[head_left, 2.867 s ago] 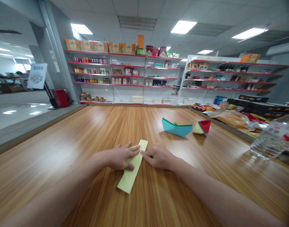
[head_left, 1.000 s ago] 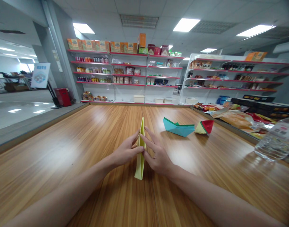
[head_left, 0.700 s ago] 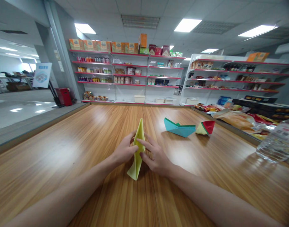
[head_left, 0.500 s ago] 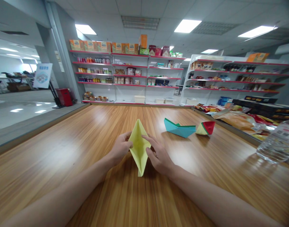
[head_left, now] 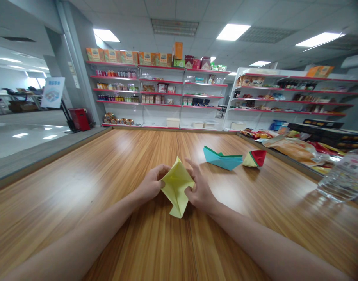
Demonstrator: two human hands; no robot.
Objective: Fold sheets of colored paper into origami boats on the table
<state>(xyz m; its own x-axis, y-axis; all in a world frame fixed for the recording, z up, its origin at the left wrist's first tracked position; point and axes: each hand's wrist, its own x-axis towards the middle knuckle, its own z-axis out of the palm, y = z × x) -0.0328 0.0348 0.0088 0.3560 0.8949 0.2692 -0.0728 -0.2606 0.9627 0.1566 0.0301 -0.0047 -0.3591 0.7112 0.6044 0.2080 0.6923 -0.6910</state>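
Observation:
A piece of folded yellow paper [head_left: 178, 183] is held up over the wooden table, its pocket spread wide in a diamond shape and a flap hanging at the bottom. My left hand [head_left: 154, 182] pinches its left edge, thumb on the inner side and fingers behind. On the right edge, my right hand [head_left: 200, 188] grips with the thumb in front, while the index finger points up off the paper. Some fingertips are hidden behind the sheet. To the right lie a blue and green paper boat [head_left: 222, 159] and a small red, green and yellow folded paper piece [head_left: 254, 159].
The wooden table [head_left: 108, 164] has a raised rim. Snack bags [head_left: 292, 148] and black boxes lie beyond its right edge, near a clear plastic bottle [head_left: 344, 175]. Stocked shelves [head_left: 161, 93] stand behind, with a sign [head_left: 53, 93] at left.
The yellow paper has opened wider, with its top point lower and shifted slightly right. My right index finger has lifted off its inside.

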